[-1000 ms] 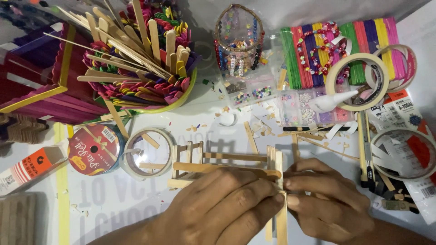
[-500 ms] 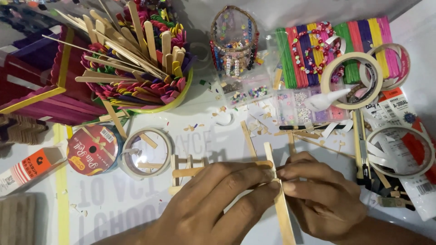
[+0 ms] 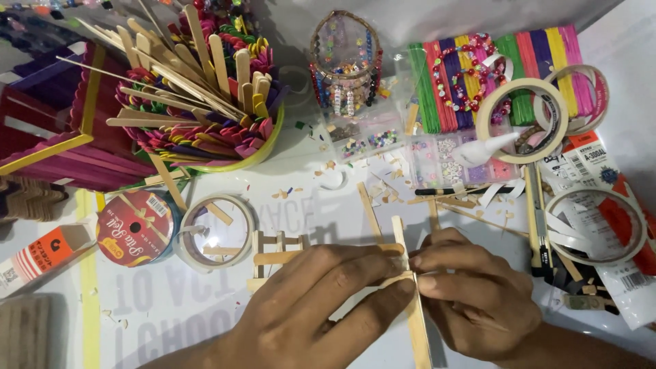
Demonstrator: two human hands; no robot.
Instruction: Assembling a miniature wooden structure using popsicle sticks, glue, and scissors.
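Observation:
My left hand [image 3: 311, 301] lies over a small frame of plain wooden craft sticks [image 3: 277, 256] on the white table, its fingers pinching where the sticks cross. My right hand [image 3: 471, 290] pinches the same joint from the right. Between the two hands runs a long upright wooden stick [image 3: 410, 301], held against the horizontal sticks. The right part of the frame is hidden under my hands.
A bowl of plain and coloured sticks [image 3: 198, 96] stands at back left. Tape rolls [image 3: 215, 232] and a red ribbon spool [image 3: 133, 229] lie left of the frame. Bead boxes [image 3: 383, 137], coloured stick mats [image 3: 492, 75], more tape rolls [image 3: 523, 119] and a cutter [image 3: 540, 232] crowd the right.
Both hands and the stick frame have shifted slightly lower and right in view. The long upright stick now stands between my fingertips; my grip on the joint has tightened.

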